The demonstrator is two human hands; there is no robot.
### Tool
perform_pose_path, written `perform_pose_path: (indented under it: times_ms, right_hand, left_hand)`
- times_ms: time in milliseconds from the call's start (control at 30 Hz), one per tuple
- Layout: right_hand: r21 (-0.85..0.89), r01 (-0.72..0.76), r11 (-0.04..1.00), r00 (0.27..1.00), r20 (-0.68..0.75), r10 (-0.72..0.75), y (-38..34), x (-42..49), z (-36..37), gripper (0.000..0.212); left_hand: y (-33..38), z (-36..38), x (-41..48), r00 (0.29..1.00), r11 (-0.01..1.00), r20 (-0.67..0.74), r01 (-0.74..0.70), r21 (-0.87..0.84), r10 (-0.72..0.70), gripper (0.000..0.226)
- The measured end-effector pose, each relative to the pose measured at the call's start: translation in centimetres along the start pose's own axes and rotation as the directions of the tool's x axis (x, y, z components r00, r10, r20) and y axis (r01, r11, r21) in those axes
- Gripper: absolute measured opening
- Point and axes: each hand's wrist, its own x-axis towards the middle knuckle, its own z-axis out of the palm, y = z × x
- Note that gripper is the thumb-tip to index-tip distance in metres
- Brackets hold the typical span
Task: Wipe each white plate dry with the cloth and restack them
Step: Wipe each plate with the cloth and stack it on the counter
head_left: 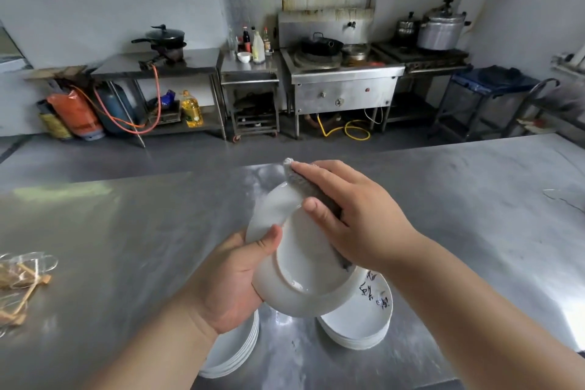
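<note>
We're looking at a steel table (126, 231): one stack of white plates (234, 355) close in, a second stack (357, 326) just right of it, and a clear bag of sticks (22, 275) far left.

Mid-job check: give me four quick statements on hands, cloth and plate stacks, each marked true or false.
1. The left hand holds a white plate off the table. True.
2. The cloth lies on the table. False: the right hand holds it against the white plate.
3. Two plate stacks sit on the table, a left stack and a right stack. True.
4. The right stack's top plate is plain white. False: it bears black writing.
</note>
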Motion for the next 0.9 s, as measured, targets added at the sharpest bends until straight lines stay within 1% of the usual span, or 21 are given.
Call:
perform_pose_path:
  times_ms: [67, 100, 167, 233, 300, 367, 400, 467, 500, 567, 600, 633, 700, 767, 833, 867, 900]
  right_hand:
    - [0.077, -0.036, 0.996, 0.998, -0.055, 0.04, 0.3, 0.1, 0.3, 0.053]
    - [0.132, -0.089, 0.987, 0.989, -0.105, 0.103, 0.3, -0.6, 1.0, 0.054]
    - [0.291, -0.222, 0.931, 0.943, -0.178, 0.28, -0.4, -2.7, 3.3, 0.057]
    - [0.438, -0.325, 0.838, 0.885, -0.171, 0.433, -1.4, -4.3, 5.3, 0.062]
    - [0.489, -0.353, 0.797, 0.85, -0.189, 0.492, -0.9, -3.8, 5.5, 0.06]
    - [0.482, -0.337, 0.809, 0.854, -0.205, 0.478, 0.5, -2.1, 3.7, 0.052]
    - [0.466, -0.322, 0.824, 0.873, -0.191, 0.449, 1.1, -1.1, 2.4, 0.048]
    - [0.394, -0.267, 0.88, 0.933, -0.124, 0.339, 2.0, 0.4, 0.0, 0.043]
    - [0.333, -0.231, 0.914, 0.959, -0.079, 0.271, 2.2, 1.0, -0.8, 0.04]
    - [0.21, -0.142, 0.967, 0.99, 0.015, 0.142, 2.0, 2.0, -1.3, 0.036]
    - [0.161, -0.105, 0.981, 0.994, 0.042, 0.1, 1.8, 2.3, -1.2, 0.037]
    - [0.13, -0.094, 0.987, 0.995, 0.048, 0.088, 1.6, 2.5, -1.1, 0.038]
    - [0.141, -0.133, 0.981, 0.991, 0.016, 0.132, 1.5, 2.1, -0.8, 0.038]
    - [0.215, -0.223, 0.951, 0.968, -0.065, 0.241, 1.5, 0.4, 0.4, 0.038]
    - [0.341, -0.346, 0.874, 0.902, -0.136, 0.41, 1.1, -2.1, 2.5, 0.048]
    - [0.382, -0.399, 0.833, 0.871, -0.127, 0.475, 0.4, -3.3, 3.7, 0.056]
    - [0.376, -0.434, 0.819, 0.859, -0.101, 0.502, -0.5, -4.2, 4.8, 0.065]
  left_hand:
    - [1.1, 0.3, 0.2, 0.998, 0.998, -0.044, -0.054, -0.04, 0.052, 0.054]
    - [1.7, 0.4, 0.4, 0.994, 0.994, -0.069, -0.086, -0.062, 0.082, 0.057]
    - [2.3, 0.3, 0.7, 0.986, 0.988, -0.122, -0.124, -0.088, 0.112, 0.057]
    - [1.8, 0.5, 0.7, 0.981, 0.992, -0.173, -0.102, -0.08, 0.087, 0.057]
    - [0.7, 0.8, 0.6, 0.983, 0.994, -0.175, -0.068, -0.087, 0.052, 0.057]
    - [0.5, 0.9, 0.5, 0.991, 0.993, -0.132, -0.052, -0.103, 0.038, 0.057]
    - [0.9, 0.8, 0.4, 0.993, 0.993, -0.111, -0.049, -0.106, 0.038, 0.06]
    - [1.9, 0.4, 0.5, 0.995, 0.997, -0.088, -0.046, -0.066, 0.041, 0.071]
    - [2.3, 0.2, 0.7, 0.996, 0.999, -0.08, -0.044, -0.028, 0.042, 0.069]
    - [2.2, 0.5, 1.0, 0.996, 0.999, -0.081, -0.042, 0.015, 0.043, 0.059]
    - [1.8, 0.7, 1.1, 0.995, 0.999, -0.095, -0.038, 0.025, 0.04, 0.056]
    - [1.2, 0.8, 1.2, 0.993, 0.999, -0.109, -0.036, 0.025, 0.038, 0.053]
    - [0.3, 0.8, 1.3, 0.993, 0.999, -0.113, -0.043, 0.017, 0.044, 0.05]
    - [0.0, 0.7, 1.2, 0.991, 0.998, -0.116, -0.061, 0.013, 0.062, 0.046]
    - [0.1, 0.3, 1.2, 0.987, 0.996, -0.143, -0.078, -0.032, 0.073, 0.047]
    - [0.2, 0.1, 1.4, 0.984, 0.995, -0.164, -0.081, -0.058, 0.071, 0.051]
    - [0.1, -0.1, 1.5, 0.981, 0.993, -0.181, -0.085, -0.077, 0.07, 0.054]
